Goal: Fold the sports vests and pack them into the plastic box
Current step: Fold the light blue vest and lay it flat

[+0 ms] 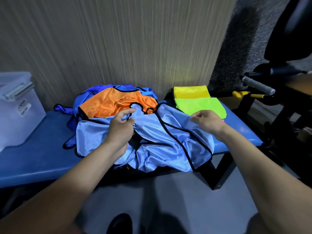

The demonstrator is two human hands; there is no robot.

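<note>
A crumpled light blue vest (pixel 162 137) with black trim lies on the blue bench (pixel 38 159), draped over its front edge. My left hand (pixel 120 127) grips a bunch of its fabric near the neck opening. My right hand (pixel 206 121) pinches its right edge. Behind it lies an orange vest (pixel 111 103) on top of a dark blue vest (pixel 99 89). A folded green vest (pixel 200 105) and a folded yellow vest (pixel 191 92) sit at the bench's right end. The translucent plastic box (pixel 18 108), lid on, stands at the left.
A ribbed wall (pixel 118 41) runs right behind the bench. Black gym equipment with a grey padded handle (pixel 258 86) stands to the right. The bench's black leg (pixel 214 173) and grey floor are below, with my shoe (pixel 120 223) at the bottom.
</note>
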